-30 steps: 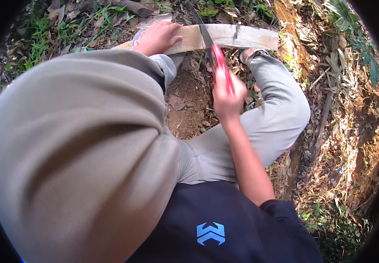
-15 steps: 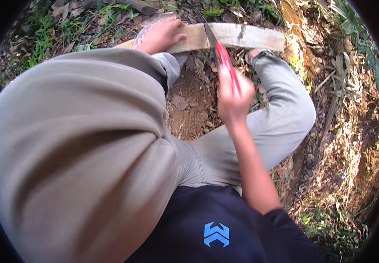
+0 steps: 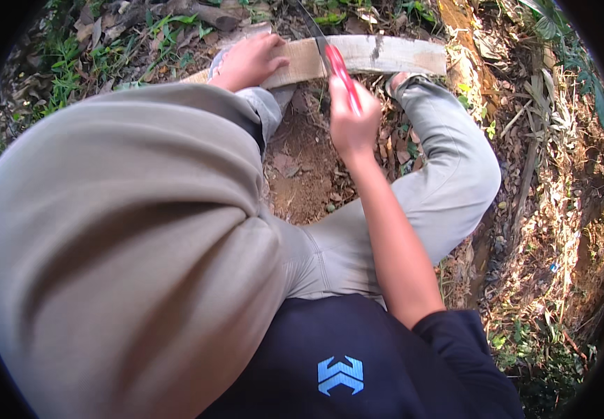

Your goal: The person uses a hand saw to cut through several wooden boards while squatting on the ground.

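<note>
A pale wooden board (image 3: pixel 399 56) lies crosswise on the ground beyond my lap. My left hand (image 3: pixel 247 63) steadies it left of the saw, fingers bent over its upper side and thumb apart on its face. My right hand (image 3: pixel 355 122) is closed round the red handle of a hand saw (image 3: pixel 340 70). The dark blade crosses the board left of its middle and sticks out past the far edge. Whether the teeth have cut into the wood cannot be made out. One foot (image 3: pixel 397 82) shows by the board's near edge, right of the saw.
My bent legs in grey trousers (image 3: pixel 448 160) frame a patch of bare brown soil (image 3: pixel 302 174). Dry leaves and sticks (image 3: pixel 525 230) cover the ground at right. Green plants (image 3: pixel 64 63) grow at the upper left, near a piece of wood (image 3: pixel 207 14).
My right hand has pushed the saw away from me and slightly left, so more blade extends past the board's far side. The left hand stays on the board.
</note>
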Demonstrator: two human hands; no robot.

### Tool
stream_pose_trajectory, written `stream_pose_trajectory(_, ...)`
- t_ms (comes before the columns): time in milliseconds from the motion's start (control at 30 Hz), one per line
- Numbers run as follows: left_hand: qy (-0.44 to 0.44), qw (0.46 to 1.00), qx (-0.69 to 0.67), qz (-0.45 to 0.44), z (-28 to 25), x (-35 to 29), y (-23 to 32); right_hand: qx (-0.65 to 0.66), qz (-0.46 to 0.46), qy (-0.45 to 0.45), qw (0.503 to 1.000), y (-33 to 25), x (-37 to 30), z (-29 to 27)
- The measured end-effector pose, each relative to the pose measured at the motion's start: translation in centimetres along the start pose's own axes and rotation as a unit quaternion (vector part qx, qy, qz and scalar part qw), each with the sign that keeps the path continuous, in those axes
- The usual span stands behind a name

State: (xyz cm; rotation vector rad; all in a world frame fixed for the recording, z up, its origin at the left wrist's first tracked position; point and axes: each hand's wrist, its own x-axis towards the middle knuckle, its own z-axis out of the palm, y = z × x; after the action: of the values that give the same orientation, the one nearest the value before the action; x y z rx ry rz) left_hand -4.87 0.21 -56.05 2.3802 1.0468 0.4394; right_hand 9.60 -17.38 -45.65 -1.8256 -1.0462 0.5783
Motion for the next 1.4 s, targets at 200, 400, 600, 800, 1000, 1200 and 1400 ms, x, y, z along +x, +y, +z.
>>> stream_pose_trajectory(200,0.020,1.000,-0.009,0.011,-0.7,-0.1,-1.1,0.070,0.025,-0.008,0.997,-1.8,-4.2,-3.4)
stream_pose_trajectory(400,-0.005,1.000,-0.002,-0.007,-0.1,-0.8,-1.7,0.023,-0.012,0.002,1.000,-0.7,-5.7,-1.9)
stream_pose_trajectory(600,0.015,1.000,-0.025,0.010,-0.3,0.7,1.6,-0.063,-0.041,0.026,0.997,-0.1,1.6,0.6)
stream_pose_trajectory(800,-0.013,1.000,0.018,0.005,-0.3,-0.9,-0.2,0.067,-0.010,0.008,0.998,0.0,-4.9,-4.8)
stream_pose_trajectory(1000,0.018,1.000,-0.012,0.020,-0.1,0.7,-0.5,-0.047,-0.013,0.000,0.999,-0.3,1.0,-0.5)
stream_pose_trajectory(1200,0.002,1.000,0.007,0.015,-0.6,0.5,-0.7,0.032,-0.049,0.000,0.998,-1.4,-5.6,-5.5)
stream_pose_trajectory(1400,-0.003,1.000,-0.015,-0.012,-0.2,-0.4,-1.5,0.009,-0.026,0.049,0.998,0.3,-4.5,-0.8)
